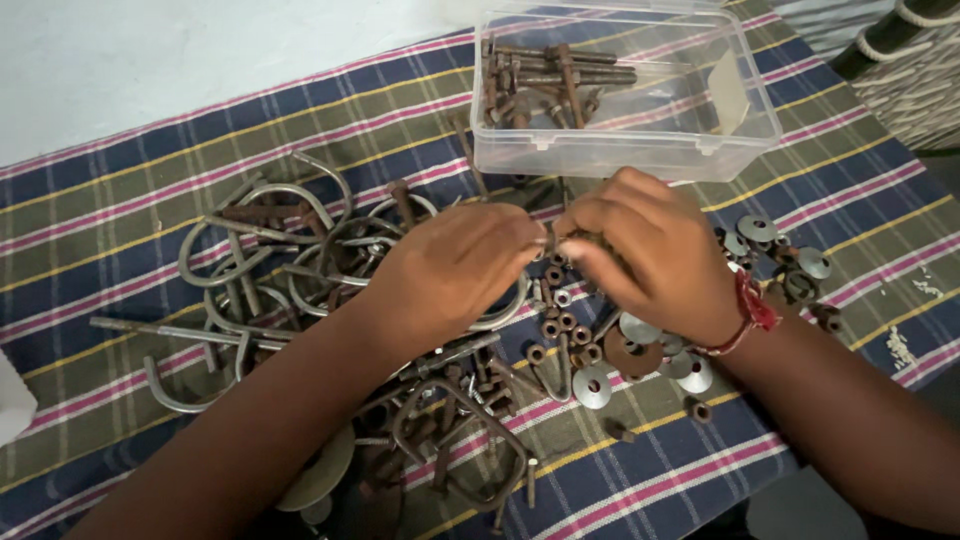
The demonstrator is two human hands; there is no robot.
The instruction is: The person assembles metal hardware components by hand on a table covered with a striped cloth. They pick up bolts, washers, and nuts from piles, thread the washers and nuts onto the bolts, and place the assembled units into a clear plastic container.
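Pinching a small rusty fastener [552, 243] between them, left hand [455, 270] and right hand [650, 250] work above the hardware pile [400, 380]; few bolts [545, 75] in clear box [740, 130], most U-bolts [260, 250], washers [640, 355] unsorted.

Two bare forearms and hands, without sleeves. The right hand [650, 255] carries a red thread band [752, 312] knotted at the wrist; the left hand [455, 270] wears nothing.
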